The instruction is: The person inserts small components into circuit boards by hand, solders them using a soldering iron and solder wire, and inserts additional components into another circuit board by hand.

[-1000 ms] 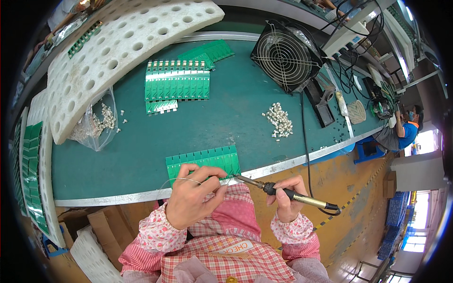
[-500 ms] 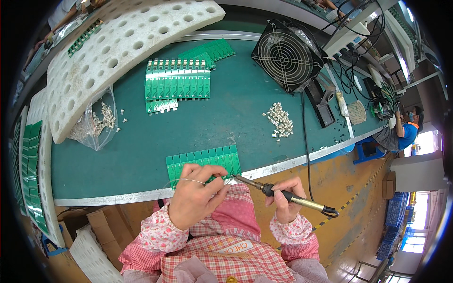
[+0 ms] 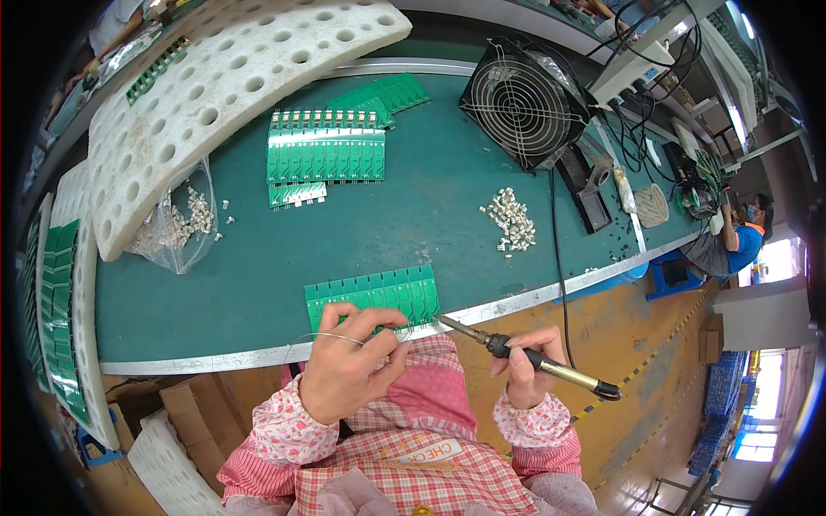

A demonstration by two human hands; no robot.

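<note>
At the left edge of the green tabletop point(image 3: 404, 228), dark-green rectangular circuit panels point(image 3: 60, 318) stood against an upright white foam slab. A thick white foam board pierced with round holes point(image 3: 232, 95) overhung the far left corner. Partly beneath it lay a clear plastic bag point(image 3: 176, 249) containing small whitish connectors, with a few loose pieces just beside it on the right.

Toward the far edge, left of centre, overlapping green circuit panels point(image 3: 327, 159) were stacked, the upper one bearing a row of metallic components.

At the middle of the near edge lay the work item, a green rectangular circuit panel divided into narrow strips point(image 3: 374, 288). The left hand point(image 3: 344, 365) was over its near left part, fingers bent and grasping a thin silvery wire point(image 3: 340, 336) that crossed the fingers; the exact pinch point was hidden. A soldering iron with a black and brass-coloured handle point(image 3: 495, 344) had its tip at the panel's near right corner; contact could not be determined. Near the right part of the tabletop, a loose heap of small whitish connectors point(image 3: 509, 221) was noted. The right hand point(image 3: 529, 378), beyond the near edge, gripped the iron's handle.

A black square fan with a round wire grille point(image 3: 520, 107) stood near the far right corner, with a black rectangular stand point(image 3: 585, 193) just beside it.
</note>
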